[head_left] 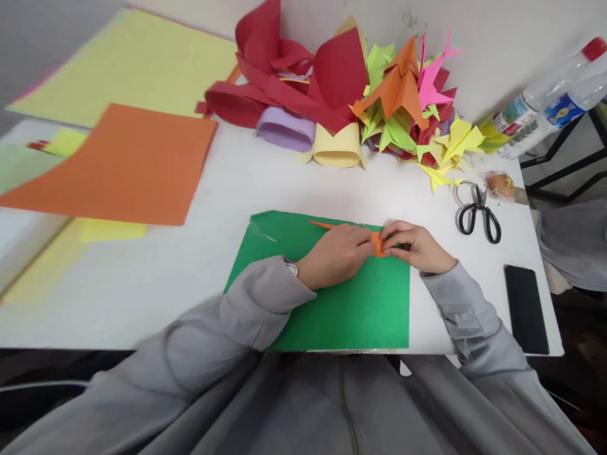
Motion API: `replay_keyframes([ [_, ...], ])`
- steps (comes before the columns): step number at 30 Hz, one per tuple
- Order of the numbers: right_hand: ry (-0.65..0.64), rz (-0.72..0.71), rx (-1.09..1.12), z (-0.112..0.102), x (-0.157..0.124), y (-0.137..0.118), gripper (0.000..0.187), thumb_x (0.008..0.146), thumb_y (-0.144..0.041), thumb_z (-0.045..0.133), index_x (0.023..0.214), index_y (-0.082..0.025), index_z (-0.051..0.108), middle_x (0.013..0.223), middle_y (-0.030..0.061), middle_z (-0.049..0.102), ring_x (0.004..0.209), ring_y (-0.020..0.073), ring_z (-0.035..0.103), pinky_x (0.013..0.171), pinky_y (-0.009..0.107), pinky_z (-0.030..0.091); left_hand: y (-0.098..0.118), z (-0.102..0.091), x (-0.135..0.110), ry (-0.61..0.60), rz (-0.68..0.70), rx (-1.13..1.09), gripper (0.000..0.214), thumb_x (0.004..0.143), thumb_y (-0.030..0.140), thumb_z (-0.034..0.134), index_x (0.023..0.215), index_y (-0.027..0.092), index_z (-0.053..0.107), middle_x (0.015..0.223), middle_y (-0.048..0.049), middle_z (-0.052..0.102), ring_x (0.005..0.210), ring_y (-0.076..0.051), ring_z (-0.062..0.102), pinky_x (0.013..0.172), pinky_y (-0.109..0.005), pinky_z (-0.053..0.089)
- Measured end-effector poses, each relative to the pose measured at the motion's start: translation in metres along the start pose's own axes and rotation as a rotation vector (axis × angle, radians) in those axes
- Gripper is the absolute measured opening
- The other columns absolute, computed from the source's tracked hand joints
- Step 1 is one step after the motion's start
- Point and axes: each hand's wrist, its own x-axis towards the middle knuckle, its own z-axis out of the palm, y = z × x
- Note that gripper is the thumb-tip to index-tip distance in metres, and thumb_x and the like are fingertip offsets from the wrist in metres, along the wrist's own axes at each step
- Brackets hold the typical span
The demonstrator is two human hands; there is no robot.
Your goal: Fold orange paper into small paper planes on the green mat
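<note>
An orange paper piece (378, 245) lies near the far edge of a green sheet (341, 316), most of it covered by the left hand (336, 256); a narrow tip pokes out to the left, and a short end shows between the two hands. The left hand rests palm down over the piece, its back up and its fingers pointing right; whether those fingers grip or only press cannot be told. The left forearm slants in from the lower left and crosses the green sheet. The right hand (412, 246) meets it from the right, fingers bent, with fingertips and thumb pinching the short end. The right forearm rises from the lower right, angling inward to the wrist.

Under the green sheet is a white table (156, 291). To the right lie scissors (478, 213) with black handles and, nearer the person, a black phone (526, 309). Beyond the hands sits a heap of colored paper shapes (332, 88). At the left, a large orange sheet (137, 167) overlaps a yellow one (156, 69).
</note>
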Motion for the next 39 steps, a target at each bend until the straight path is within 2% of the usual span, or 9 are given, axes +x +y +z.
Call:
replay_keyframes([
  [6, -0.015, -0.006, -0.068, 0.001, 0.0, -0.002, 0.008, 0.081, -0.017, 0.064, 0.078, -0.022, 0.07, 0.095, 0.0057, 0.061, 0.092, 0.0195, 0.061, 0.086, 0.039, 0.05, 0.01, -0.001, -0.002, 0.072, -0.051, 0.021, 0.026, 0.092, 0.028, 0.044, 0.08, 0.016, 0.064, 0.081, -0.0059, 0.062, 0.073, -0.017, 0.055, 0.066, -0.031, 0.038],
  [17, -0.041, 0.026, -0.149, -0.001, -0.001, -0.006, 0.01, 0.084, -0.014, 0.056, 0.08, -0.019, 0.064, 0.098, 0.0068, 0.055, 0.094, 0.0196, 0.058, 0.086, 0.038, 0.048, 0.018, -0.002, 0.001, 0.067, -0.115, 0.026, 0.027, 0.092, 0.027, 0.044, 0.081, 0.014, 0.064, 0.081, -0.0063, 0.063, 0.074, -0.019, 0.056, 0.065, -0.032, 0.036],
  [24, -0.026, 0.08, -0.191, 0.002, 0.0, -0.012, 0.012, 0.083, -0.012, 0.054, 0.075, -0.019, 0.06, 0.094, 0.0059, 0.049, 0.091, 0.0192, 0.055, 0.083, 0.037, 0.049, 0.026, -0.002, 0.005, 0.056, -0.276, -0.079, 0.029, 0.091, 0.022, 0.044, 0.071, 0.015, 0.063, 0.075, -0.006, 0.058, 0.073, -0.018, 0.053, 0.065, -0.032, 0.035],
  [28, 0.007, 0.102, -0.228, 0.006, -0.001, -0.014, 0.012, 0.082, -0.011, 0.054, 0.074, -0.019, 0.058, 0.094, 0.0063, 0.047, 0.094, 0.0203, 0.052, 0.087, 0.04, 0.047, 0.029, -0.001, 0.007, 0.077, -0.374, -0.185, 0.025, 0.089, 0.017, 0.045, 0.072, 0.015, 0.063, 0.08, -0.007, 0.057, 0.075, -0.019, 0.053, 0.066, -0.033, 0.036],
  [33, 0.03, 0.12, -0.27, 0.01, -0.002, -0.016, 0.013, 0.082, -0.011, 0.053, 0.073, -0.019, 0.056, 0.096, 0.0071, 0.046, 0.094, 0.0208, 0.052, 0.088, 0.041, 0.047, 0.034, 0.002, 0.01, 0.038, -0.436, -0.118, 0.026, 0.09, 0.017, 0.041, 0.074, 0.014, 0.061, 0.085, -0.0094, 0.058, 0.079, -0.021, 0.054, 0.067, -0.035, 0.037],
  [39, 0.037, 0.133, -0.327, 0.012, -0.001, -0.02, 0.015, 0.083, -0.011, 0.05, 0.071, -0.019, 0.052, 0.095, 0.0085, 0.046, 0.091, 0.0212, 0.052, 0.086, 0.041, 0.048, 0.036, 0.003, 0.011, -0.041, -0.438, 0.005, 0.023, 0.091, 0.017, 0.039, 0.08, 0.013, 0.06, 0.088, -0.012, 0.058, 0.083, -0.025, 0.053, 0.07, -0.038, 0.036],
])
